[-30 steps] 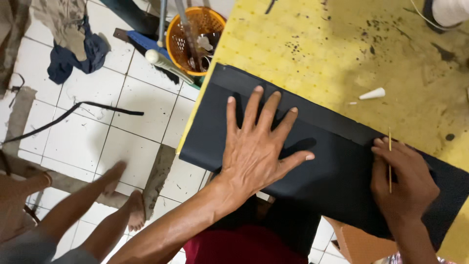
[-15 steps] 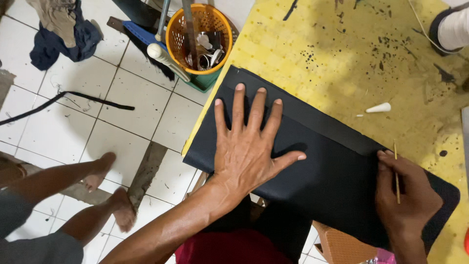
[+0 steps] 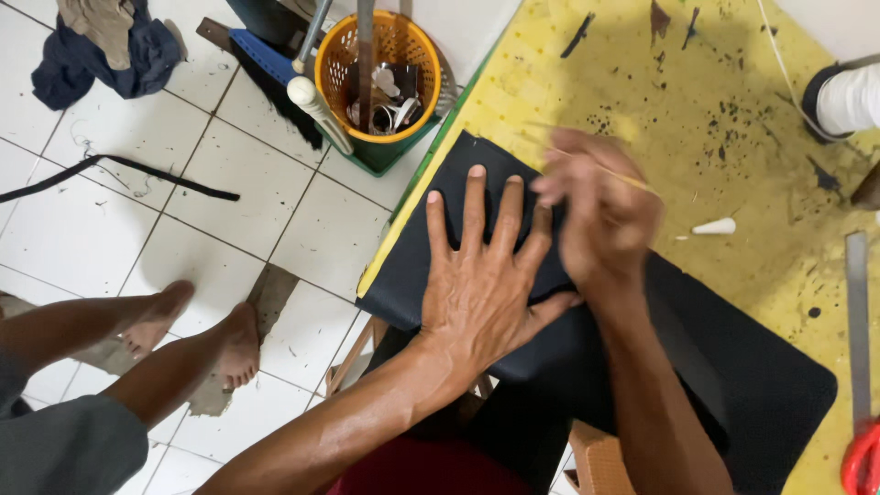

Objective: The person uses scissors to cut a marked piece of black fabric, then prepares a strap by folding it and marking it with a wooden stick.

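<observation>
**Head view: black sheet pinned flat, thin stick drawn across its far edge**

Head camera looked down on a yellow bench [image 3: 642, 119], spotted with dark marks and scraps. A black sheet [image 3: 733, 385] lay flat across its near edge, one corner hanging just past the bench toward the floor. The left hand [image 3: 477, 284] pressed on the sheet with fingers spread wide, palm down. The right hand [image 3: 600, 215], blurred by motion, crossed over it near the sheet's upper left corner, fingers pinched on a thin pale stick [image 3: 632, 181]. No line, cut or glue showed on the sheet, so the work looked early or midway; how much of the edge was treated could not be told.

On the bench lay a small white cone [image 3: 715, 225] well apart from the sheet, a metal ruler [image 3: 858, 321] at the right, and something red [image 3: 862, 463] beneath it. Beyond the bench was a white tiled floor [image 3: 165, 229] with an orange basket [image 3: 376, 78] of tools, a crumpled blue cloth [image 3: 96, 60], a black strip [image 3: 119, 174], and another person's bare feet [image 3: 206, 335].
</observation>
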